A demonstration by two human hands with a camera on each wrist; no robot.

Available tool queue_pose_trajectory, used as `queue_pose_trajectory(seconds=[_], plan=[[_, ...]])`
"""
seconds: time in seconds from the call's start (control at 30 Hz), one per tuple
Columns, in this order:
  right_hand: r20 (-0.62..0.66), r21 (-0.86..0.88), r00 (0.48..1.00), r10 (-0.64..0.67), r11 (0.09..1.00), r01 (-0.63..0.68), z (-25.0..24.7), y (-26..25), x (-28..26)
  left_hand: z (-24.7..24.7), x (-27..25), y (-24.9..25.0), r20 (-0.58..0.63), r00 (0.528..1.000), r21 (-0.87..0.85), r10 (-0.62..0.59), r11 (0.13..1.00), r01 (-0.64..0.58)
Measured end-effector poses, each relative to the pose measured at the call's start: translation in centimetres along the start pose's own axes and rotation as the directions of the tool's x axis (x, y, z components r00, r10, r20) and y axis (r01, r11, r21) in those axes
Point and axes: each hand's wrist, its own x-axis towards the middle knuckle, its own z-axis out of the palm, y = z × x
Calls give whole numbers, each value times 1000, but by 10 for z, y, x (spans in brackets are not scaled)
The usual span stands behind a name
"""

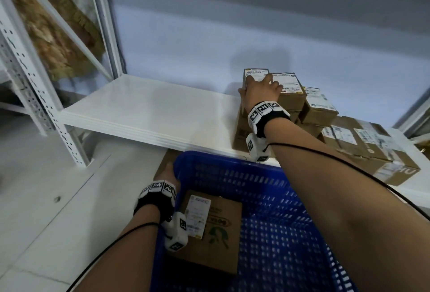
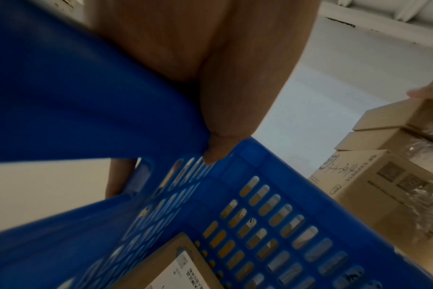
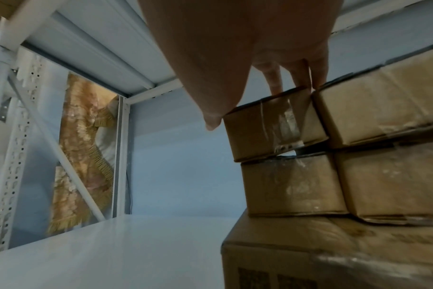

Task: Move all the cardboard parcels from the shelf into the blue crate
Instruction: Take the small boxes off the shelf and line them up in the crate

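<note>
My right hand (image 1: 257, 87) reaches to the stack of cardboard parcels on the white shelf (image 1: 151, 110) and grips the top left small parcel (image 1: 254, 73). Its thumb (image 3: 211, 121) lies on the parcel's left side and its fingers (image 3: 297, 78) hook over the far top edge; the small parcel (image 3: 272, 125) sits slightly tilted on the one below. My left hand (image 1: 169, 174) holds the far left corner of the blue crate (image 1: 232, 175), thumb (image 2: 218, 148) over the rim (image 2: 87, 107). One flat labelled parcel (image 1: 221, 229) lies inside the crate.
More parcels are stacked to the right: small ones (image 1: 290, 91) (image 1: 318, 105) and a large taped box (image 1: 367, 147). A large box (image 3: 309, 254) carries the small stack. The rack's perforated upright (image 1: 35, 96) stands at the left, with the shelf's left part bare.
</note>
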Motion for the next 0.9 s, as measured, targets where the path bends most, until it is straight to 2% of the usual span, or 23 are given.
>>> queue_pose_trajectory(seconds=[0.2,0.37,0.53,0.67,0.9], plan=[[-39,134,997,62,989,-56,-3,-8,-3,5,20,-14,17,999,7,-32,999,32],[-54,274,998,19,962,-3,-13,-9,-10,0,6,-5,24,999,11,-33,999,33],[62,334,998,-31,943,8,-24,-17,-30,12,35,-25,17,999,1,-48,999,48],[109,345,992,-58,938,17,-30,-16,-42,0,9,-4,13,999,9,-42,999,42],[271,277,961,-46,960,-33,-44,-5,-70,-21,-32,23,28,999,24,-33,999,32]])
